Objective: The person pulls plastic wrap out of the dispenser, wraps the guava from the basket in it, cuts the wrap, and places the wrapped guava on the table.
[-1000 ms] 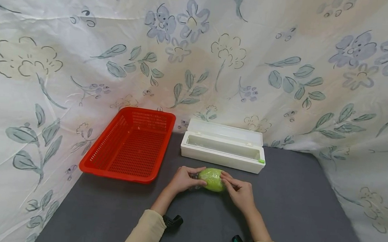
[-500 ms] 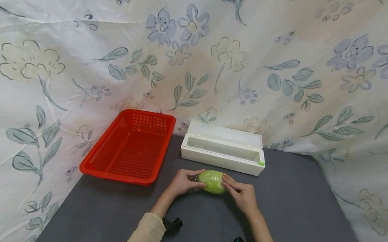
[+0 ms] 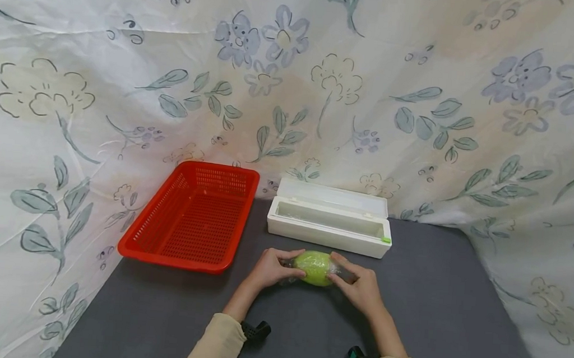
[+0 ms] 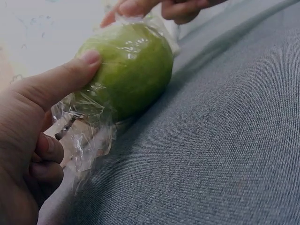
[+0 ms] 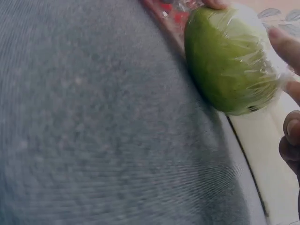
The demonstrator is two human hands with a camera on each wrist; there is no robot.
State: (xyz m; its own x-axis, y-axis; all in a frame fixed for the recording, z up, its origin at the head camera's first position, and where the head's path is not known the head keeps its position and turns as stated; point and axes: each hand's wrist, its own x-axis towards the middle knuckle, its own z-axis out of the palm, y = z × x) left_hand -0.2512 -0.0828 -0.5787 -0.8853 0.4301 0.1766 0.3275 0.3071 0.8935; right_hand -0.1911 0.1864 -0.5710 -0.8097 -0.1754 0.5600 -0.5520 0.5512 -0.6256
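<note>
A green oval fruit point(image 3: 314, 268) lies sideways in clear cling film point(image 4: 96, 133) low over the dark cloth. My left hand point(image 3: 266, 268) grips its left end, the thumb on the near side and loose film bunched below. My right hand point(image 3: 361, 286) is at the other end, with thumb and forefinger on the film gathered there. In the right wrist view, the wrapped fruit point(image 5: 234, 61) shows creased film drawn towards the right fingers point(image 5: 286, 47). The other right fingers are bent.
Behind the hands stands a long white box point(image 3: 330, 241) with its lid point(image 3: 333, 197) tipped back and a small green piece on its right end. A red perforated basket point(image 3: 222, 261) is at left. A flowered curtain point(image 3: 294, 89) borders the dark cloth-covered table point(image 3: 449, 304).
My right thumb and forefinger have spread a little and shifted rightwards, uncovering clear film at the fruit's right end. The left hand keeps its grip.
</note>
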